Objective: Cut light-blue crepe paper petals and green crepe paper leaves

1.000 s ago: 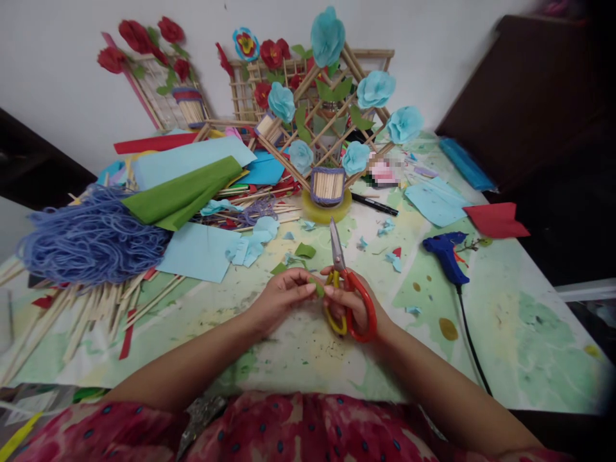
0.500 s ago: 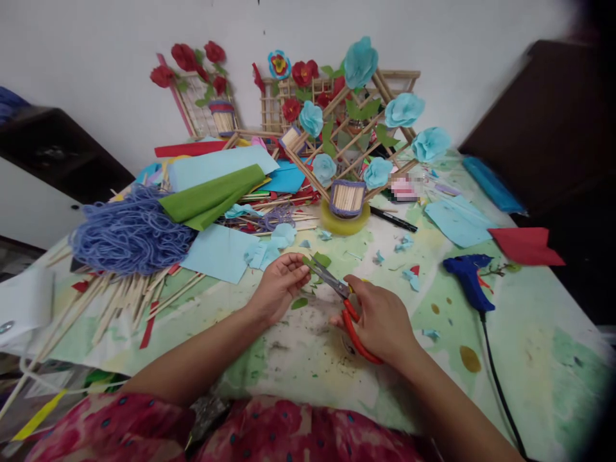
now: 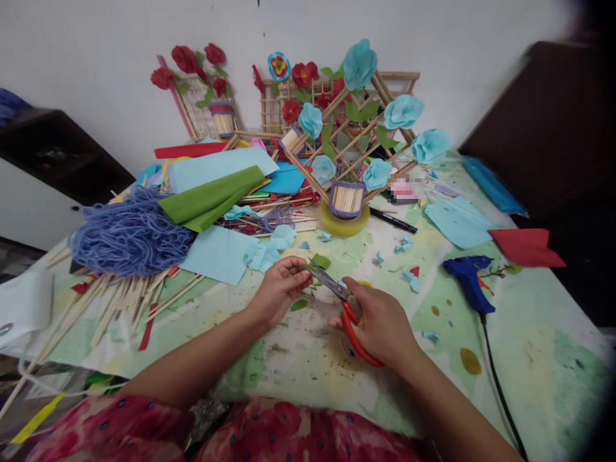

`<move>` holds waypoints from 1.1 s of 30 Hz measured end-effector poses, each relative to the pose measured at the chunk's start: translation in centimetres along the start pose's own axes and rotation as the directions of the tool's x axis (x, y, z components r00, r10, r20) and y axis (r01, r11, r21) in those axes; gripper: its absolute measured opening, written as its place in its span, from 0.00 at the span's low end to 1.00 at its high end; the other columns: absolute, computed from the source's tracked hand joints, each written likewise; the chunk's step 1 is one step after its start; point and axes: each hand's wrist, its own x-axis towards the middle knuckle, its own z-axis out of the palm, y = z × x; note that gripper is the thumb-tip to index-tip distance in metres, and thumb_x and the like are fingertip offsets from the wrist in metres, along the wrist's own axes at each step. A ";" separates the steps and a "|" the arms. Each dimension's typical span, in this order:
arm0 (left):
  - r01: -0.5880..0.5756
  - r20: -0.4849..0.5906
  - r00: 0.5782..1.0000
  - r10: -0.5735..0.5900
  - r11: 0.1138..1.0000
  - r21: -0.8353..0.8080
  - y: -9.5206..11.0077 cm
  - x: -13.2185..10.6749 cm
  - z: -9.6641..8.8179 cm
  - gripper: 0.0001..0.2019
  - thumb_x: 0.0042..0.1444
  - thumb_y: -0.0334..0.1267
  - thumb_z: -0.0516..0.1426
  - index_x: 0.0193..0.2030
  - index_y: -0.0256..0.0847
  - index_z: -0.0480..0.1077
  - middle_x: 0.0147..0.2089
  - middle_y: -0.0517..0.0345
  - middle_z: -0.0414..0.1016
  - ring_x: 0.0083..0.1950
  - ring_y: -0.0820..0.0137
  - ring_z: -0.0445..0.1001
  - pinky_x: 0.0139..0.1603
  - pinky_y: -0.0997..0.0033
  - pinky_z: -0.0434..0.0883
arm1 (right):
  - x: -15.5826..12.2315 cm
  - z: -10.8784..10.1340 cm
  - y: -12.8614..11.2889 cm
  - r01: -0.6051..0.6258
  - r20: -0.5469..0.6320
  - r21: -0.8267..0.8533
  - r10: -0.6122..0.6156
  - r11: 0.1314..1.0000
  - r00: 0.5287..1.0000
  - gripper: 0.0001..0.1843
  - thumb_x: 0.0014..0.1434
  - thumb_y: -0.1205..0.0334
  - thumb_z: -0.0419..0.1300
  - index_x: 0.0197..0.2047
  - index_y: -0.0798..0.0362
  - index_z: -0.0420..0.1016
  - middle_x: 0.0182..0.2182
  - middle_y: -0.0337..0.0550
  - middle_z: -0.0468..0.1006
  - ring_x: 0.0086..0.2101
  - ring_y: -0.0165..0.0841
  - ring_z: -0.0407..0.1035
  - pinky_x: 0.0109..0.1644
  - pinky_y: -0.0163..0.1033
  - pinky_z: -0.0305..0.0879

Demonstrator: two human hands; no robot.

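My right hand [image 3: 382, 324] grips red-handled scissors [image 3: 337, 295], their blades pointing left towards my left hand. My left hand [image 3: 279, 289] pinches a small green paper piece [image 3: 308, 268] at its fingertips, right at the blade tips. A cut green leaf shape [image 3: 299, 305] lies on the table below my left hand, and another green scrap [image 3: 321, 260] lies just beyond the blades.
A blue glue gun [image 3: 468, 280] with a black cord lies at right. Blue yarn [image 3: 128, 234], wooden sticks [image 3: 120, 301], green [image 3: 212, 196] and blue paper sheets sit at left. Stick frames with paper flowers [image 3: 353, 122] stand at the back, beside a black pen [image 3: 392, 219].
The scissors swung from pointing up and away to pointing left at the green piece in my left hand. The view shifted up and left. Over the last half second little moved.
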 end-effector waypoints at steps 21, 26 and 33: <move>0.036 0.038 0.999 -0.037 0.999 0.009 -0.1 0.1 -0.1 0.09 0.43 0.29 0.64 0.31 0.35 0.70 0.27 0.61 0.71 0.28 0.78 0.69 0.32 0.80 0.67 | -0.1 -0.2 -0.3 -0.035 0.009 0.042 0.035 0.998 0.999 0.30 0.52 0.49 0.56 0.56 0.52 0.65 0.29 0.42 0.78 0.30 0.37 0.71 0.29 0.35 0.55; 0.018 0.032 0.999 -0.019 0.999 0.042 0.0 0.2 -0.2 0.08 0.42 0.30 0.64 0.30 0.35 0.70 0.27 0.61 0.72 0.27 0.79 0.69 0.31 0.80 0.66 | -0.2 -0.2 -0.3 -0.043 0.014 0.046 0.042 0.998 0.999 0.29 0.52 0.48 0.56 0.55 0.50 0.66 0.28 0.41 0.78 0.29 0.36 0.71 0.28 0.34 0.55; -0.013 0.033 0.999 0.010 0.995 0.100 0.2 0.2 -0.2 0.07 0.44 0.32 0.64 0.30 0.36 0.71 0.27 0.62 0.71 0.28 0.79 0.68 0.32 0.80 0.66 | -0.2 -0.2 -0.3 -0.044 0.016 0.060 0.043 0.997 0.999 0.28 0.52 0.47 0.56 0.54 0.49 0.66 0.26 0.40 0.78 0.28 0.36 0.71 0.28 0.34 0.56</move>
